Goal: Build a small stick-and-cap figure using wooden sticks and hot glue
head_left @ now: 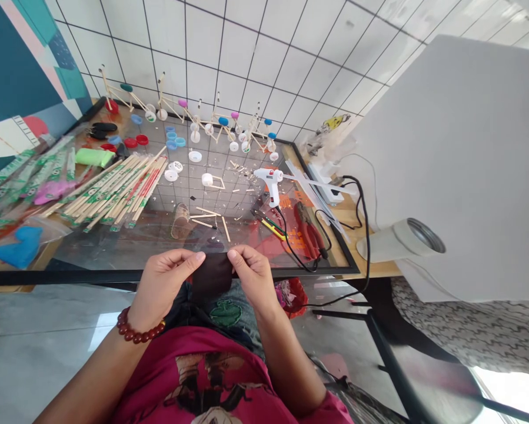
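Observation:
Both hands hold a dark, flat rectangular piece point(212, 277), black or deep brown, at the table's front edge. My left hand point(163, 285) pinches its upper left corner between thumb and fingers. At the opposite upper corner, my right hand point(254, 280) grips it the same way. The piece hangs down over my lap; whether it is paper or cloth I cannot tell. Just beyond the hands lie several short wooden sticks point(206, 218) and a clear cylinder point(181, 221) on its side. Farther back is a white bottle cap point(206, 179) with sticks attached.
A white glue gun point(270, 185) lies right of centre, its cord trailing past red-handled pliers point(310, 232). Wrapped chopsticks point(114, 191) are piled at left. Small stick-and-cap models point(196, 126) line the back. A pale cylinder point(401, 240) and power strip point(326, 185) stand right.

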Available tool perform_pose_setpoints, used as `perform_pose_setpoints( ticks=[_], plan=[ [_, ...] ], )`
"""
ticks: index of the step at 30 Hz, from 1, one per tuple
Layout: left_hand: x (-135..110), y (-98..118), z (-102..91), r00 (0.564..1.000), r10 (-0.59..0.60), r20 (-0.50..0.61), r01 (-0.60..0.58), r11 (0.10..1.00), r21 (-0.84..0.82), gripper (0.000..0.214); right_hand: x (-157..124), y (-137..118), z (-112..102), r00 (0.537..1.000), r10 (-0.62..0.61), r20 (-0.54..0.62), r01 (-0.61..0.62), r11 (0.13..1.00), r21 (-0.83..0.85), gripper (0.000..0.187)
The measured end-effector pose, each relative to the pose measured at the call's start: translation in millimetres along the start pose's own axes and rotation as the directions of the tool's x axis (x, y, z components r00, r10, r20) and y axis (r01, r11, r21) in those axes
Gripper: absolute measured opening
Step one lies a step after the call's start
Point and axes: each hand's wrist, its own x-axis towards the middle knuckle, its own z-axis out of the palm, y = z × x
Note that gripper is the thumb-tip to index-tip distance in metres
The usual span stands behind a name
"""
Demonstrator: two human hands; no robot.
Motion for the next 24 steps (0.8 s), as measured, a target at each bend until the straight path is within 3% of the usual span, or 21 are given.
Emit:
perform_pose_setpoints(
  ticks=[5, 12, 19, 24],
  plan=[
    [-1.5, 2.1, 1.3, 1.000, 0.012, -0.009, -0.012, 1.000, 0.008, 0.037, 0.0, -0.1, 1.0, 1.000, -0.024, -0.016, 0.023, 0.999, -0.043, 0.044],
    [-0.6, 16.0, 3.4, 0.993, -0.096, 0.074, 0.105, 0.987, -0.126, 0.065, 0.9, -0.2, 0.6, 0.999, -0.029, -0.036, 0.028, 0.999, -0.029, 0.039],
    [4.8, -1.8, 6.7, 0.991, 0.023, 0.131, -0.045, 0.984, 0.170, 0.035, -1.9, -1.1, 0.2, 0.999, -0.050, -0.005, 0.050, 0.998, -0.031, 0.039],
    [6.2, -5.8, 8.5, 0.997, -0.005, 0.079, -0.004, 0.994, 0.110, 0.031, 1.6, -0.4, 0.6, 1.000, -0.018, -0.011, 0.019, 0.996, 0.092, 0.050]
  ],
)
